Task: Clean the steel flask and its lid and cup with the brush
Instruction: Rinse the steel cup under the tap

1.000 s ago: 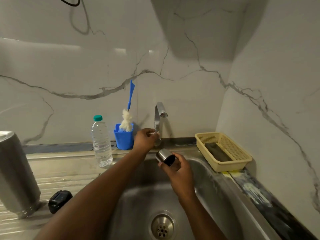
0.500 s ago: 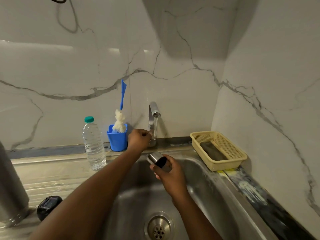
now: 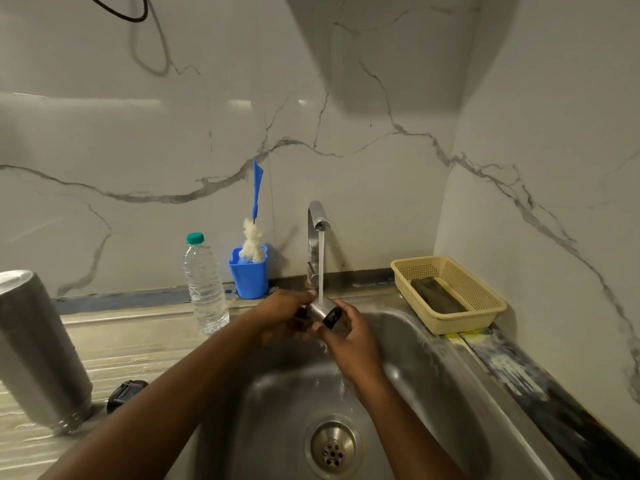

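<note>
Glistening cylindrical steel cup (image 3: pixel 319 310), black-rimmed

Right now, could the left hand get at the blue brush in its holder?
Probably yes, once it lets go of the cup: the brush stands uncovered just behind the left hand, with nothing between them.

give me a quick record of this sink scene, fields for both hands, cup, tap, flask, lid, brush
left hand: holds the cup's closed end
right hand: holds the cup's open end
cup: on its side under the water, above the sink
tap: running
flask: stands on the counter, far left
lid: on the counter beside the flask
brush: standing in the blue holder, untouched
</note>
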The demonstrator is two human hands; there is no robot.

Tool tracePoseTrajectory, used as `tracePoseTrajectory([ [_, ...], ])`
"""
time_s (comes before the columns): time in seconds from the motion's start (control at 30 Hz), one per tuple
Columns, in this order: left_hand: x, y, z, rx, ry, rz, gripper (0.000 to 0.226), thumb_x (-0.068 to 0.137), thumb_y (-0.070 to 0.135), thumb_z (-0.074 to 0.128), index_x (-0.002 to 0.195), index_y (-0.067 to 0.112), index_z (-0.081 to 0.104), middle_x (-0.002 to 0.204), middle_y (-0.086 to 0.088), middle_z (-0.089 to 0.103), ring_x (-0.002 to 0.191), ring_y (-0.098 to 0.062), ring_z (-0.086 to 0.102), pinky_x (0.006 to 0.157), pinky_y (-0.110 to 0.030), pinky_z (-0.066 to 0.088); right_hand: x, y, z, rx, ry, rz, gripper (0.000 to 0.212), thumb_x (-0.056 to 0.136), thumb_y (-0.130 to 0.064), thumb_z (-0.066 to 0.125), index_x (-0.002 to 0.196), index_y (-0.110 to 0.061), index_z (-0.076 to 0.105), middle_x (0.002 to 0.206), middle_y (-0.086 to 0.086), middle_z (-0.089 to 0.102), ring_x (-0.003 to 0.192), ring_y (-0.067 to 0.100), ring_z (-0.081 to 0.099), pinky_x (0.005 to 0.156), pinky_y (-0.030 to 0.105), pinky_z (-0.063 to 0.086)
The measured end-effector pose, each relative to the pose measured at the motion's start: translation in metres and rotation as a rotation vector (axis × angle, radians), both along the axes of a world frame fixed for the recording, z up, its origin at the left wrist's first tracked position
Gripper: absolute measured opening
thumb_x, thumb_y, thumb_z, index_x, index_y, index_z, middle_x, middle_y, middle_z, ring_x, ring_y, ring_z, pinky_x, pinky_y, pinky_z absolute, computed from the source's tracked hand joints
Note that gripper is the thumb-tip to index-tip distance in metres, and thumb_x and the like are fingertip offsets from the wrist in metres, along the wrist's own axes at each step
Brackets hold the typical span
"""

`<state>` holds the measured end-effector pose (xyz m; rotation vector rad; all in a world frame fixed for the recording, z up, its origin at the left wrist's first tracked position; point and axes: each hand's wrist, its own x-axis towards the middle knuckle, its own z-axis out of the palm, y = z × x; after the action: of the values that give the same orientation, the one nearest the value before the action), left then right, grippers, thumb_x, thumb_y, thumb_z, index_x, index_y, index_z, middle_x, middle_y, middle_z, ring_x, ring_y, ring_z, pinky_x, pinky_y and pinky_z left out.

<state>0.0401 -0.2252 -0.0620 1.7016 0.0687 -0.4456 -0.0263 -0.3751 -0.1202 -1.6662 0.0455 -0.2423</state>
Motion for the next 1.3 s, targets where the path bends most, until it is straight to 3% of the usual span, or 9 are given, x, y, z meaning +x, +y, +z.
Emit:
tracePoseTrajectory([
  [0.13,-0.006,0.004,-0.006,0.027,-0.123,0.007,0.029,0.101,0.034,0.069,0.114,0.009,0.073,0.106,-0.013,0.077,0.096,-0.026,0.076,0.082,-0.035,0.064,-0.001,-0.001,-0.001,-0.045,0.008,0.031,0.060,0.087,-0.026,0.082,0.140,-0.031,0.056,0.130,-0.008,0.066,0.117,0.012,0.063,0.090,0.026,0.055],
  [0.27,-0.006,0.003,-0.003,0.141,-0.268,-0.027,0.015,0.100,0.025,0.071,0.103,0.015,0.082,0.098,-0.006,0.079,0.090,-0.022,0.077,0.074,-0.031,0.065,-0.001,-0.001,-0.002,-0.113,0.028,0.043,0.052,0.084,-0.021,0.084,0.130,-0.028,0.061,0.120,-0.010,0.070,0.108,0.007,0.066,0.076,0.012,0.049],
  [0.43,-0.008,0.006,-0.001,0.126,-0.244,-0.013,0.023,0.105,0.007,0.059,0.100,0.018,0.079,0.105,-0.005,0.077,0.098,-0.023,0.076,0.076,-0.031,0.064,0.002,0.000,-0.004,-0.117,0.003,0.044,0.055,0.085,-0.023,0.083,0.134,-0.032,0.060,0.123,-0.011,0.069,0.110,0.010,0.066,0.088,0.025,0.056],
  [0.63,-0.018,0.003,-0.008,0.084,-0.175,-0.037,0.023,0.102,0.034,0.067,0.108,0.013,0.076,0.102,-0.012,0.077,0.095,-0.022,0.075,0.079,-0.030,0.064,0.000,0.002,-0.002,-0.201,-0.043,0.049,0.054,0.093,-0.029,0.075,0.139,-0.044,0.051,0.124,-0.027,0.062,0.111,-0.004,0.060,0.085,0.011,0.047],
  [0.8,-0.019,-0.001,-0.018,0.028,-0.147,0.039,0.030,0.101,0.042,0.067,0.100,0.014,0.076,0.095,-0.010,0.078,0.093,-0.024,0.073,0.079,-0.034,0.061,0.000,-0.002,0.000,-0.174,-0.054,0.013,0.076,0.091,-0.029,0.079,0.156,-0.028,0.040,0.150,-0.005,0.054,0.133,0.014,0.054,0.098,0.019,0.048],
  [0.9,-0.017,-0.003,-0.019,-0.023,-0.100,0.105,0.039,0.101,0.044,0.066,0.107,0.007,0.076,0.103,-0.017,0.079,0.089,-0.027,0.073,0.091,-0.043,0.062,-0.001,-0.004,0.000,-0.176,-0.043,0.018,0.075,0.086,-0.019,0.083,0.150,-0.028,0.046,0.142,-0.009,0.057,0.124,0.006,0.053,0.093,0.015,0.047],
  [1.0,-0.017,-0.005,-0.019,-0.009,-0.081,0.119,0.040,0.108,0.041,0.056,0.111,0.004,0.073,0.102,-0.020,0.077,0.077,-0.022,0.071,0.076,-0.034,0.063,-0.001,-0.004,0.000,-0.203,-0.032,0.028,0.061,0.088,-0.017,0.081,0.136,-0.040,0.052,0.123,-0.024,0.061,0.115,-0.002,0.057,0.094,0.015,0.048],
  [1.1,-0.018,-0.004,-0.022,0.092,-0.157,0.067,0.029,0.111,0.024,0.049,0.122,0.005,0.068,0.114,-0.024,0.074,0.090,-0.026,0.073,0.088,-0.041,0.064,-0.002,-0.002,0.001,-0.227,-0.031,0.042,0.046,0.093,-0.019,0.076,0.112,-0.052,0.050,0.102,-0.035,0.058,0.098,-0.018,0.058,0.079,0.004,0.043],
  [1.3,-0.025,0.007,-0.027,0.102,-0.259,-0.143,0.051,0.093,-0.008,0.060,0.132,0.024,0.069,0.118,-0.006,0.077,0.116,-0.033,0.071,0.101,-0.055,0.059,-0.001,-0.003,0.003,-0.169,-0.024,-0.013,0.072,0.088,-0.024,0.082,0.151,-0.025,0.049,0.143,-0.002,0.062,0.127,0.014,0.060,0.100,0.026,0.051],
])
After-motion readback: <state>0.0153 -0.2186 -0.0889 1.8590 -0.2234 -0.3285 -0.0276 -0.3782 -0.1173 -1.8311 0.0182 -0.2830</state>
